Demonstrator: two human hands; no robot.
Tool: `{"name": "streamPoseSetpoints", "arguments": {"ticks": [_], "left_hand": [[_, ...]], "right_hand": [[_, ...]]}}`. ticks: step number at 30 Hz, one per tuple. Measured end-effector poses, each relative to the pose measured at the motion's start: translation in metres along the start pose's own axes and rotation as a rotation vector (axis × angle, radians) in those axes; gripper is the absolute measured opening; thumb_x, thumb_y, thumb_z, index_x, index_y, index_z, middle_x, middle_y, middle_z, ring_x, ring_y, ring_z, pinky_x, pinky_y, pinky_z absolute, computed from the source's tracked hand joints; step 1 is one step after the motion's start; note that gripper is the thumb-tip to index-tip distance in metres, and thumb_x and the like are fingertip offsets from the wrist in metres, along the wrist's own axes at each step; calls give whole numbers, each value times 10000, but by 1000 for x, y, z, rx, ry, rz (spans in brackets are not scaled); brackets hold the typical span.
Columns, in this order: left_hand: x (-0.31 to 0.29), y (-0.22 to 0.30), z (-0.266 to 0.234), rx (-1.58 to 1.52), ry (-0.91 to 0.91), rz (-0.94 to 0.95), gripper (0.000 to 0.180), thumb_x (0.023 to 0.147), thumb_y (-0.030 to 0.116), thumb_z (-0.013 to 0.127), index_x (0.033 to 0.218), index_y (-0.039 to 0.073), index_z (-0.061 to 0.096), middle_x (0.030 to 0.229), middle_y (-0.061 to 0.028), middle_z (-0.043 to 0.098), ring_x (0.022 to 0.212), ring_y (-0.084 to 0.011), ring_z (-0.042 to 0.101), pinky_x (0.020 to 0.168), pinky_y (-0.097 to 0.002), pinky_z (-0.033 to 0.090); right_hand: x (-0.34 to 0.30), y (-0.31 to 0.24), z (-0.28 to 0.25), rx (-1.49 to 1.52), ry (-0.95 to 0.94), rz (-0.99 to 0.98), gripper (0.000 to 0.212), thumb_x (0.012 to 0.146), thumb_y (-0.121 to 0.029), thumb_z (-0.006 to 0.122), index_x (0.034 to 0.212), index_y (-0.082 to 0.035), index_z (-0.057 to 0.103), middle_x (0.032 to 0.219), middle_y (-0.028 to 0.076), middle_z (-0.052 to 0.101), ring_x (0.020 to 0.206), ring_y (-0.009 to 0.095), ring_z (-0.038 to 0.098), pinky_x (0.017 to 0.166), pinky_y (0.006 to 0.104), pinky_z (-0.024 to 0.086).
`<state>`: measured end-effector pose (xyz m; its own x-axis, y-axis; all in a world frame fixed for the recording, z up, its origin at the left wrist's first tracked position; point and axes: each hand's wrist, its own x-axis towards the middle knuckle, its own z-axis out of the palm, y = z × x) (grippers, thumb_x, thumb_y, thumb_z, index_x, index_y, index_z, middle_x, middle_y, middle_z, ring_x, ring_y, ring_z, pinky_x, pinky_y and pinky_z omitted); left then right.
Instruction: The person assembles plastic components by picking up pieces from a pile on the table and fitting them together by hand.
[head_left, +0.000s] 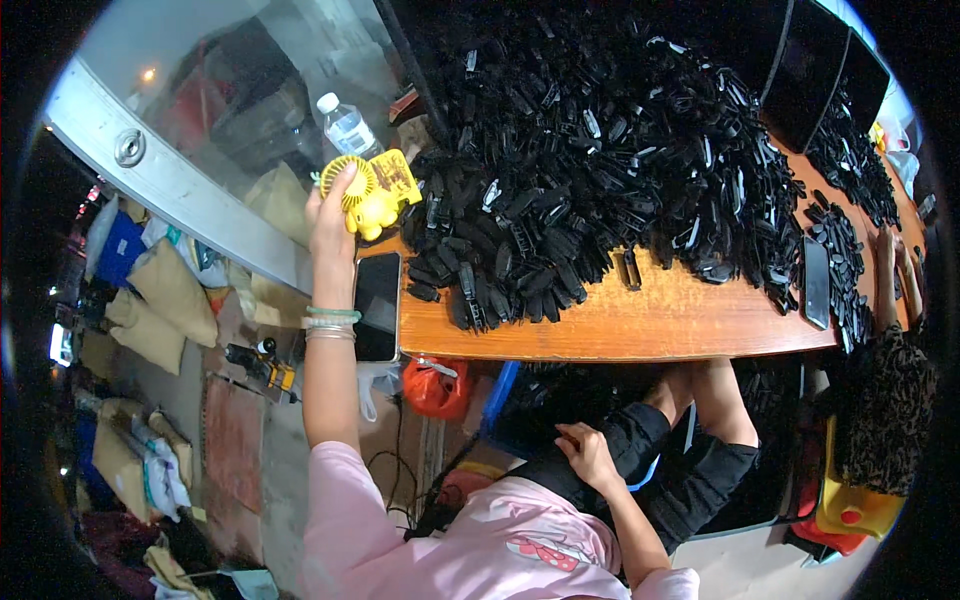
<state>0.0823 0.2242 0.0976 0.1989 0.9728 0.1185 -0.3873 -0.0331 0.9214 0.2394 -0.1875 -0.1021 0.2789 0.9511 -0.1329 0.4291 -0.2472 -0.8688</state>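
Pale pink printed shirt fabric (450, 545) lies nearest to us, spread across the lower part of the view. Beyond it is a glossy orange-brown wooden counter (700, 315), carrying a broad heap of small black plastic parts (590, 170). Our left hand (330, 220) reaches out to the counter's far left corner, while our right hand (590, 455) rests well apart on the black cloth shorts (635, 430), its fingers loosely bent with nothing seen in them. A dark-screened rectangular phone (378, 300) lies just beside the left wrist. At that far corner is a bright yellow plastic handheld fan (373, 213), the left fingers closed on its round grille, thumb across the front. Its body lies rightward of those fingers, the long axis seeming to slant from grille toward the heap (this lens makes tilt hard to judge). We see a ribbed circular head, a rounded, toy-like figure below, and a squarish yellow piece with dark patterning beside them; whether that piece is joined on, we cannot tell. Just behind is a clear, white-capped plastic bottle (350, 130).
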Motion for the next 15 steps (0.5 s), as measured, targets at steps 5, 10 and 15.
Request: {"name": "streamPoseSetpoints", "arguments": {"ticks": [5,10,15], "left_hand": [[35,5,0,171,-231,217,329,841,14,650,1147,-43,542,1066,-96,628,957,-142,605,848,-272,472],[50,-9,2,332,-340,228,412,841,14,653,1219,-49,500,1121,-86,605,1021,-137,574,910,-274,441],[57,-24,-1,474,-269,290,426,808,107,722,1161,-69,561,1050,-73,637,932,-102,580,835,-239,447]], "right_hand": [[-6,9,16,-212,57,-66,245,811,-126,631,1028,-18,660,964,186,636,829,356,626,749,403,518],[-4,10,17,-250,61,-73,233,812,-131,629,1023,-38,666,975,160,641,835,340,629,744,402,523],[-3,10,16,-259,66,-77,222,813,-133,626,1007,-35,670,959,158,644,830,336,631,735,405,525]]}}
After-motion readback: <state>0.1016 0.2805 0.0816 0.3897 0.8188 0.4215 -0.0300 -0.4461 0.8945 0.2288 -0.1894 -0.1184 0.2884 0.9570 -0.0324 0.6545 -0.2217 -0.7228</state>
